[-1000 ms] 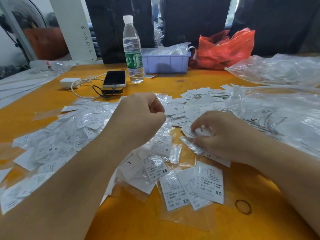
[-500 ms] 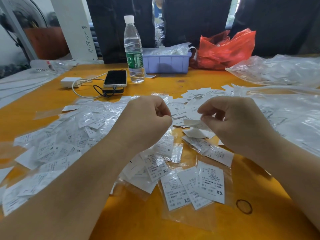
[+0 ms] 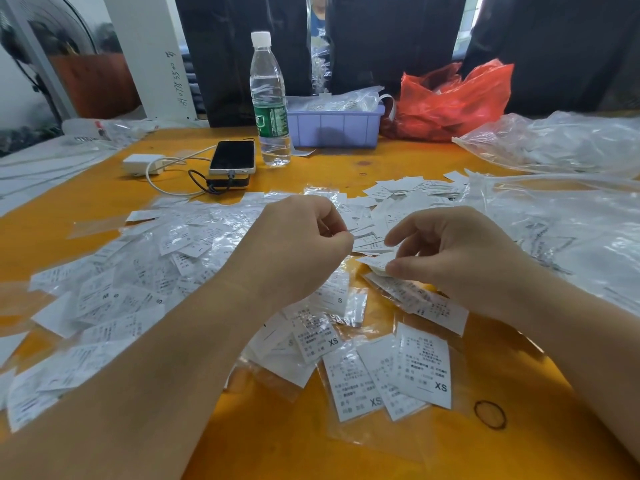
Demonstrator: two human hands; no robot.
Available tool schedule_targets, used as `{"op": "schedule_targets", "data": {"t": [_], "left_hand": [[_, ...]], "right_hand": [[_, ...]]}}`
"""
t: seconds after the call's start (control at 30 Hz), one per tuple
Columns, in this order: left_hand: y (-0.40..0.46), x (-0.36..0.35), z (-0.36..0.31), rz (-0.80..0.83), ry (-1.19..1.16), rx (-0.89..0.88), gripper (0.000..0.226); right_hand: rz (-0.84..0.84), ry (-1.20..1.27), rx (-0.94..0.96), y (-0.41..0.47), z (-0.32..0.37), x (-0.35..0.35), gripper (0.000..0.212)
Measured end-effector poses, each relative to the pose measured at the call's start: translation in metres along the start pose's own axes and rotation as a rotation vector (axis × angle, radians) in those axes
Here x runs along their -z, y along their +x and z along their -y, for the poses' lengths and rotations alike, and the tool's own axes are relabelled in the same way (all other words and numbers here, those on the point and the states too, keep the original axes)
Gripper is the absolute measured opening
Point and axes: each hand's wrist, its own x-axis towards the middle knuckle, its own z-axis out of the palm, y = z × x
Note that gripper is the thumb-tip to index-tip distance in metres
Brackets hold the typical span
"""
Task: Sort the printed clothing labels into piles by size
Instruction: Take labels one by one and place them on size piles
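Pinching a label [image 3: 379, 263] between thumb and forefinger, my right hand [image 3: 460, 258] hovers at table [image 3: 346, 452] centre; left hand [image 3: 298, 244] is curled, contents hidden, so I cannot tell. Labels feel-wise: light, floppy, sleeves slippery; take by an edge. XS pile [image 3: 391, 375] at 6 o'clock.

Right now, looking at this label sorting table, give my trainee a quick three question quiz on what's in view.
1. True or false: the water bottle lies on its side.
2. Which size letters show on the three labels nearest the camera? A) XL B) XS C) M
3. Fill in: beside the bottle, a phone lies on the orange ____.

Key
1. False; it stands upright.
2. B.
3. Table.
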Motion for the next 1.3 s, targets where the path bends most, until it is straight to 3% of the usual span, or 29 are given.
{"op": "schedule_targets", "data": {"t": [0.23, 0.37, 0.5, 0.8, 0.97, 1.3], "left_hand": [[0.0, -0.003, -0.001, 0.076, -0.012, -0.007, 0.027], [-0.002, -0.005, -0.011, 0.333, -0.453, 0.239, 0.041], [-0.004, -0.007, -0.014, 0.369, -0.66, 0.301, 0.041], [-0.001, -0.01, -0.012, 0.344, -0.64, 0.288, 0.025], [-0.004, -0.009, -0.01, 0.337, -0.585, 0.244, 0.008], [-0.001, -0.009, -0.011, 0.332, -0.523, 0.21, 0.006]], "right_hand": [[-0.072, 0.148, 0.141, -0.002, 0.005, 0.001, 0.018], [-0.191, 0.223, 0.234, -0.005, 0.011, 0.0, 0.018], [-0.256, 0.19, 0.3, -0.009, 0.016, -0.002, 0.018], [-0.054, -0.13, 0.107, -0.007, 0.007, 0.0, 0.013], [0.14, -0.362, -0.037, -0.007, 0.006, -0.003, 0.047], [0.132, -0.266, -0.072, -0.007, 0.006, -0.003, 0.062]]}}
